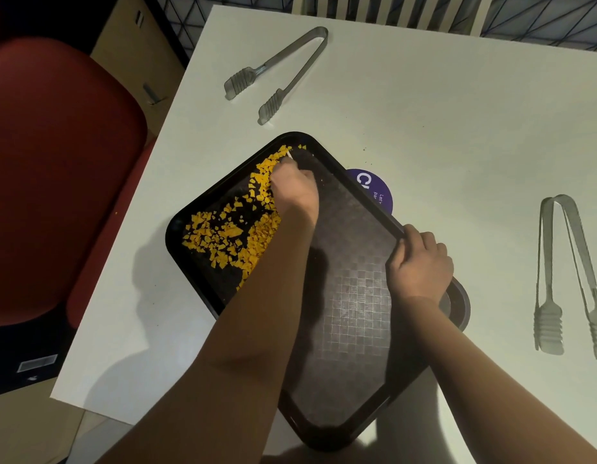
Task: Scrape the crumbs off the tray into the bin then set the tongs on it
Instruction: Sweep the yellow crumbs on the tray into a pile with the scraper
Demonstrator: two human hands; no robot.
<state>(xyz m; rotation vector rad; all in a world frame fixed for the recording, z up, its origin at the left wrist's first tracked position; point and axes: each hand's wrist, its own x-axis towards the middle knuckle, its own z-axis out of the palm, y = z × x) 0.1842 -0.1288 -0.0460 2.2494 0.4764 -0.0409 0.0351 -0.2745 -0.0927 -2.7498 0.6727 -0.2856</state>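
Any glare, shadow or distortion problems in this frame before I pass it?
Head view: wide-angle bending curves the table edges; the arms throw soft shadows over the tray and table; the right-hand tongs look washed out and smeared; the yellow crumbs stay crisp; no hard glare.

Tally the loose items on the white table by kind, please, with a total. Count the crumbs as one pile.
Tongs: 2 (far pair, pair at the right)
Tray: 1
Crumb pile: 1
Purple round sticker: 1
Total: 5
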